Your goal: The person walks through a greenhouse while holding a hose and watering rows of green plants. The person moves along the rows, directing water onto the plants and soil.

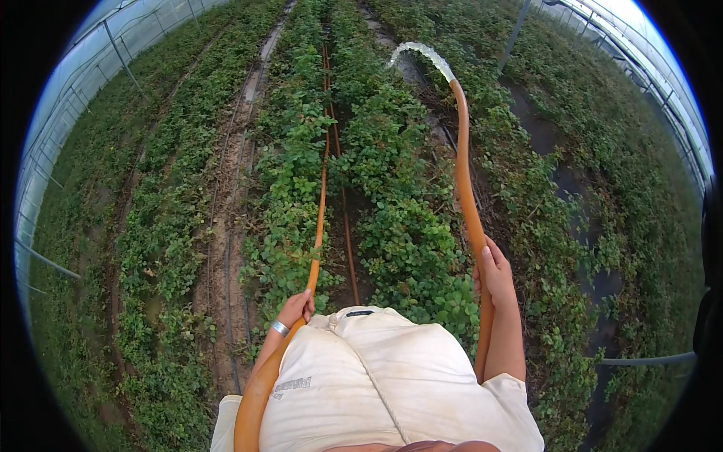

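Note:
My left hand (pixel 299 307), below a silver wristband or bracelet (pixel 280 328), is closed on an orange hose (pixel 256 399). That length of hose runs down past my left side and forward along the plants in the middle. My right hand (pixel 493 273) grips an upright stretch of orange hose (pixel 465 184) at my right. From its far end a white arc of water (pixel 422 51) curves left and falls among the leaves. My cream shirt (pixel 376 377), with a cord down its front, fills the bottom middle of the view.
Rows of leafy plants (pixel 384 218) run away from me, with bare soil strips (pixel 230 226), dark ground cover (pixel 542 113) and thin lines between. A darker orange hose (pixel 348 248) lies along the middle furrow. Grey poles (pixel 120 53), a low pipe (pixel 644 360) and translucent tunnel walls flank both sides.

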### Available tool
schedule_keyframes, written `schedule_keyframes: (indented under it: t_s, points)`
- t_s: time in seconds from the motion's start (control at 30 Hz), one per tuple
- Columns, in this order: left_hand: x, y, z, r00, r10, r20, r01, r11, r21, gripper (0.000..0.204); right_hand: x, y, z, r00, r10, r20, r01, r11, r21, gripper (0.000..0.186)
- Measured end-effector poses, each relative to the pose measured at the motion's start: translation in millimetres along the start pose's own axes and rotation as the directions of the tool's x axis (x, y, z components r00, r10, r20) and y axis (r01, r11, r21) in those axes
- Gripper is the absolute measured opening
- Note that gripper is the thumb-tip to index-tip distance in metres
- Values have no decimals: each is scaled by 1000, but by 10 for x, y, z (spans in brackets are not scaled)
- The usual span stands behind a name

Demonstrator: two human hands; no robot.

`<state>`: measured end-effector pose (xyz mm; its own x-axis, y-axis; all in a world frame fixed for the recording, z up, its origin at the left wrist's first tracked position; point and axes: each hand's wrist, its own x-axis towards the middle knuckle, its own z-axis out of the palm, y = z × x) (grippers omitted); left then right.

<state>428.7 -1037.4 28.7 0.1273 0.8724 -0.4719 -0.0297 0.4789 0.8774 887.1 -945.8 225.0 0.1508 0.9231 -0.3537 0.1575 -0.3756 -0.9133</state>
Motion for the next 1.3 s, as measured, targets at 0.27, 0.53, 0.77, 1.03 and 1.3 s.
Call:
schedule_keyframes:
  t_s: [0.27, 0.53, 0.77, 1.03, 1.3]
  points:
    - [3, 16, 29, 1000, -19, -23, 19, 1000, -14, 51, -13, -116, -26, 998, -60, -2, 60, 998, 35, 47]
    - [43, -11, 34, 1000, -3, 6, 3, 1000, -14, 51, 35, 85, -118, 999, 25, -34, -23, 998, 61, 47]
    - [59, -2, 64, 1000, -23, 16, 23, 1000, 2, 52, -128, 610, -261, 982, 184, -47, -184, 983, 15, 46]
    - [135, 1, 96, 998, -37, 57, 35, 999, 38, 52, -431, 1136, -276, 950, 313, -1, -313, 949, -34, 46]
    - [156, 7, 127, 996, -49, 72, 44, 997, 70, 53, -624, 1402, -274, 926, 377, -1, -376, 925, -50, 46]
